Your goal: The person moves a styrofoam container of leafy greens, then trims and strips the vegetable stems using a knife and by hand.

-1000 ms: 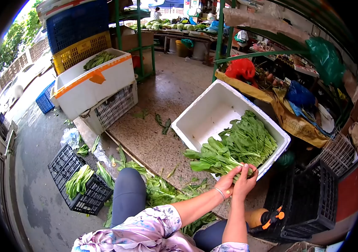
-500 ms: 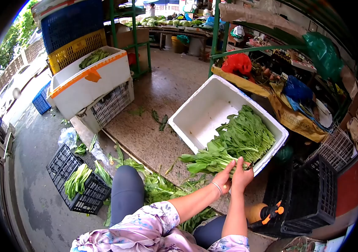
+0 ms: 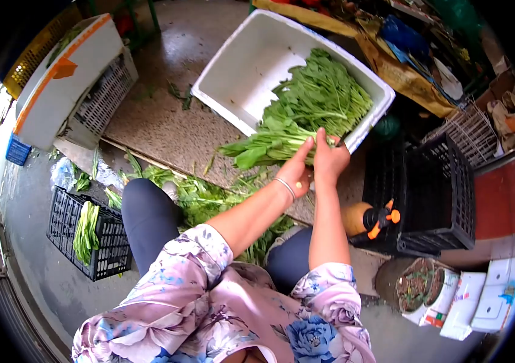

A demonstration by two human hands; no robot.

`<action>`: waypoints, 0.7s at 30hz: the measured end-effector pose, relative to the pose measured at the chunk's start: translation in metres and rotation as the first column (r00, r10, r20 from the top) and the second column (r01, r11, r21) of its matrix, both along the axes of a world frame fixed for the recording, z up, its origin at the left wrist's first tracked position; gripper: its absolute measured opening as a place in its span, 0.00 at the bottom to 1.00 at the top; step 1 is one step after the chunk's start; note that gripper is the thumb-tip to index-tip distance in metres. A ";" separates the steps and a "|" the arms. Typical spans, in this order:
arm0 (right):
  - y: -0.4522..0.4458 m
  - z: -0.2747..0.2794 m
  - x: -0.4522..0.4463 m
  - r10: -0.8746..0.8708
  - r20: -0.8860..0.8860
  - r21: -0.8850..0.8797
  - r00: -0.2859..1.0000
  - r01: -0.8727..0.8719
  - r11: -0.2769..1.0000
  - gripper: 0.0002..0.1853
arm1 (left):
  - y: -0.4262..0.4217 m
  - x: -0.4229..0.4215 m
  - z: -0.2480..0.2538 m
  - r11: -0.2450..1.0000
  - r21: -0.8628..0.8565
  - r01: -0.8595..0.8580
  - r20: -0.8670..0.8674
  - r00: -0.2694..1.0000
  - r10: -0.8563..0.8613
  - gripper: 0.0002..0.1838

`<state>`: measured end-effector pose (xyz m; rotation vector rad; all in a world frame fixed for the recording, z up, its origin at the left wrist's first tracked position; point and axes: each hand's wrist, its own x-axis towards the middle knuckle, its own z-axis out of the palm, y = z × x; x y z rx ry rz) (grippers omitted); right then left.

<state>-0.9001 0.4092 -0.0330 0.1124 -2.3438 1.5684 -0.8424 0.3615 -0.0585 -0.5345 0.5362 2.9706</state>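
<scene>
Both my hands meet at the near rim of a white foam box (image 3: 239,66). Closed around the stem end of a bunch of leafy greens (image 3: 263,149) is my left hand (image 3: 296,171), a bracelet on its wrist. My right hand (image 3: 331,158) presses against the same stems, its fingers closed. A small dark object (image 3: 340,143) sticks out by the right fingers; its kind cannot be made out. More leafy greens (image 3: 327,97) lie in the right side of the box, stems toward its right wall. The held bunch's leaves point left over the rim.
Loose leaves (image 3: 209,202) cover the floor before my knees. A black crate (image 3: 112,242) with greens on it stands at left, black crates (image 3: 433,193) at right. An orange-topped spray bottle (image 3: 360,218) is beside my right knee. Another foam box (image 3: 67,72) sits upper left.
The view has tilted downward, so the box and hands appear higher and further left. Both hands still hold the bunch at the box's rim.
</scene>
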 end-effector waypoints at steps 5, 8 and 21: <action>0.007 -0.008 -0.009 0.007 0.020 -0.060 1.000 -0.006 0.998 0.20 | 0.009 0.012 0.008 0.997 -0.077 -0.026 -0.024 0.999 0.024 0.33; 0.010 -0.006 -0.012 0.004 0.052 -0.049 0.999 -0.002 0.999 0.20 | 0.011 0.019 0.007 0.992 -0.126 0.016 -0.049 0.999 -0.022 0.32; 0.013 -0.003 -0.010 -0.070 -0.026 0.022 0.997 0.071 0.997 0.20 | -0.005 0.099 0.032 0.113 -0.994 0.000 -0.027 0.970 -0.241 0.17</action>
